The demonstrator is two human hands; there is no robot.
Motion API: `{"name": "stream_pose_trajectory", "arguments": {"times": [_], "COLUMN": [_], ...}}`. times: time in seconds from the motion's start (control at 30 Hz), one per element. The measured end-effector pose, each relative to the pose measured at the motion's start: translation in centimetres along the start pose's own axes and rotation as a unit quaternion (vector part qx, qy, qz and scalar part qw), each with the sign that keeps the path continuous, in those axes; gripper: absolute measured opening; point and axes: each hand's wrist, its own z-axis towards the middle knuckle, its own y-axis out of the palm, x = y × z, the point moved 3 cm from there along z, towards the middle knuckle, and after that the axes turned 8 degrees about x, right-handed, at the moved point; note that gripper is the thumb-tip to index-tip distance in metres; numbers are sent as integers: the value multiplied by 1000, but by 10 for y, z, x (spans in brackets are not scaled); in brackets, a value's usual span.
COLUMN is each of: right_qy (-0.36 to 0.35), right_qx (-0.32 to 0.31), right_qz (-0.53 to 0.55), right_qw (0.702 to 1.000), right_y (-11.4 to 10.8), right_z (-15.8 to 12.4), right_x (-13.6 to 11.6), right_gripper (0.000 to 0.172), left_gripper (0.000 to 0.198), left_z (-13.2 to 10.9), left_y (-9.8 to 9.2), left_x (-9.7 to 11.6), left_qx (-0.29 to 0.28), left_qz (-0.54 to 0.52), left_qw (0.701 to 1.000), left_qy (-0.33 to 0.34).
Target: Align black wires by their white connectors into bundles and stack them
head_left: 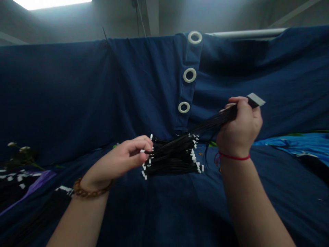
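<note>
1. At the far left, a dark heap of wires tipped with white connectors lies on and beside a purple cloth, near a dark sprig with pale buds.
2. The left hand, wearing a beaded wooden bracelet, is nearest the bundle. Its fingers pinch closed at the bundle's near edge, apparently on a few wire ends, though exactly how many is hard to tell.
3. A bundle of thin black wires sits mid-frame on dark blue cloth, with small white connectors at its ends. It looks light and limp, likely to tangle, so gathered wire seems the safer hold; the small connectors could snag.
4. Behind it hangs a navy curtain with white ring eyelets.
5. The right hand, with a red string at its wrist, is clenched around a raised sheaf of the wires, and a pale flat tab juts past the fist.
6. At the far right lies a bright blue printed cloth.
</note>
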Motion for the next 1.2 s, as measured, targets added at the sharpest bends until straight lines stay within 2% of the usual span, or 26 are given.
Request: {"name": "stream_pose_trajectory", "arguments": {"times": [0.07,0.2,0.33,0.4,0.47,0.53,0.63,0.7,0.9,1.0,1.07,1.13,1.2], "right_qy": [19,54,95,120,145,162,170,174,195,214,222,195,148], "right_qx": [-20,-59,-79,-91,-102,-103,-90,-86,-105,-122,-134,-150,-168], "right_qz": [24,63,108,131,155,177,195,200,217,219,212,167,103], "right_qw": [999,995,986,980,972,965,962,960,951,944,942,955,969], "right_y": [4,12,16,18,18,18,15,14,19,20,20,19,18], "right_z": [-4,-14,-22,-24,-24,-23,-20,-19,-24,-25,-24,-21,-20], "right_x": [4,11,10,8,7,6,7,9,6,5,6,9,13], "right_gripper": [16,18,19,18,19,21,21,21,24,25,24,25,28], "left_gripper": [40,15,9,8,11,13,9,8,18,16,17,25,34], "left_z": [-3,-3,1,2,3,2,-1,-2,0,1,2,3,1], "left_y": [-7,-14,-21,-23,-23,-22,-21,-19,-9,-6,-7,-11,-18], "left_x": [-2,-10,-18,-20,-22,-21,-15,-14,-13,-15,-17,-17,-16], "left_qx": [41,147,297,332,308,259,179,135,91,109,142,207,313], "left_qz": [-124,-292,-324,-318,-312,-281,-176,-95,102,135,131,122,123], "left_qw": [991,943,896,886,895,920,967,986,990,984,981,970,942], "left_qy": [-16,-64,-62,-65,-88,-89,-46,-37,-32,-25,-28,-24,-2]}}
